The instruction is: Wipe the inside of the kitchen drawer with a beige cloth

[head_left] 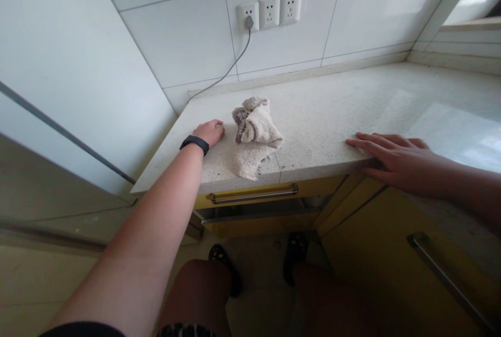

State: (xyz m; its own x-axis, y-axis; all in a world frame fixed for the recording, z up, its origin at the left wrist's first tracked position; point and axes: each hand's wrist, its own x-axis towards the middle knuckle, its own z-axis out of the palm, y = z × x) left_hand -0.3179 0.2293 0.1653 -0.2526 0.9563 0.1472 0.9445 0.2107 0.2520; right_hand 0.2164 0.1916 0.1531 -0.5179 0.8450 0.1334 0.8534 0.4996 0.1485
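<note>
A crumpled beige cloth (pixel 258 131) lies on the pale speckled countertop (pixel 313 112), one corner reaching the front edge. Just left of it, not touching, my left hand (pixel 210 132) rests on the counter with its fingers curled in; I see nothing in it. A black band (pixel 194 144) circles that wrist. My right hand (pixel 395 157) lies over the counter's front edge, well to the right of the cloth. Its fingers are stretched out and apart, and it holds nothing.
Below the counter, a yellow drawer (pixel 254 195) with a metal handle sits above a dark gap. A cabinet door handle (pixel 450 279) juts out at lower right. A grey cord (pixel 235 63) runs from a wall socket (pixel 248 13) to the counter's back left. A tall white panel stands left.
</note>
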